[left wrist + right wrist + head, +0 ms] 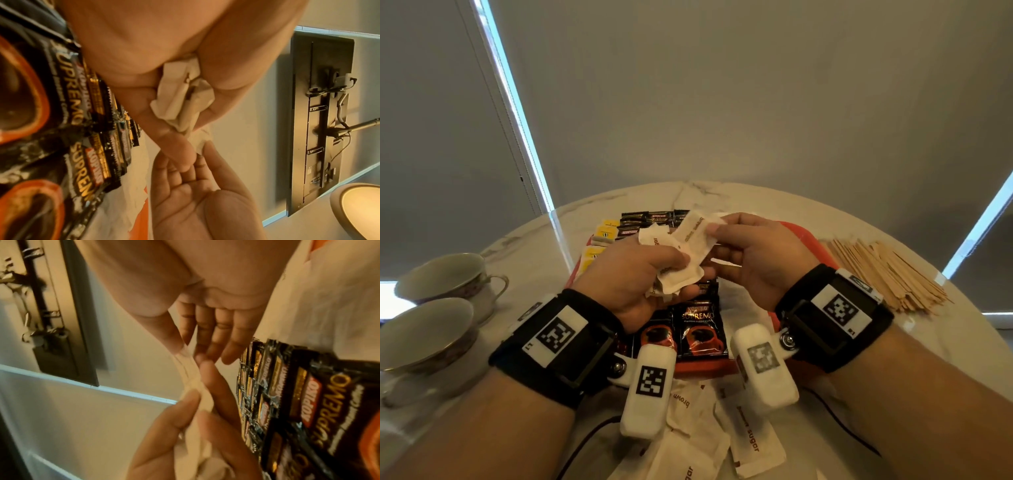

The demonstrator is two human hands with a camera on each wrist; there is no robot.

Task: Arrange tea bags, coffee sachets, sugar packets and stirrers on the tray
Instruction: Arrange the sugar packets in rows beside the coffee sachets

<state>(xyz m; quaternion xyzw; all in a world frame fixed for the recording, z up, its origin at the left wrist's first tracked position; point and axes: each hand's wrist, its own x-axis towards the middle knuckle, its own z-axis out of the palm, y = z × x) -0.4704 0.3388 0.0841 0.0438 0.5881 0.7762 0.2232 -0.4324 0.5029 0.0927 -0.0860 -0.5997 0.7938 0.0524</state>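
Over the middle of the red-orange plastic tray (804, 236), both hands meet above the round white marble-look table (619, 202). The left hand (633, 274) is clenched around a crumpled bunch of cream paper brown-sugar packets (678, 277); in the left wrist view the packets (180, 97) sit wadded between the curled fingers (176, 146) and the palm. The right hand (756, 253) pinches one flat cream paper sugar packet (695, 236) between thumb and forefinger, at the packet's 2 o'clock corner, while the other fingers stay loosely extended. In the right wrist view this packet (189, 376) runs edge-on from the right thumb tip down to the left hand's fingers (180, 412), which also touch it.

On the tray, glossy black coffee sachets printed with an orange cup (698, 329) lie in rows at 6 o'clock below the hands, and more black sachets (650, 217) lie at 12 o'clock. Yellow and white tea bag envelopes (606, 234) sit at the tray's 10 o'clock edge. A pile of pale wooden stirrers (887, 274) lies on the table at 3 o'clock, off the tray. More cream sugar packets (722, 435) lie loose on the table at 6 o'clock, near the wrists. Two white china teacups (441, 301) stand at 9 o'clock.
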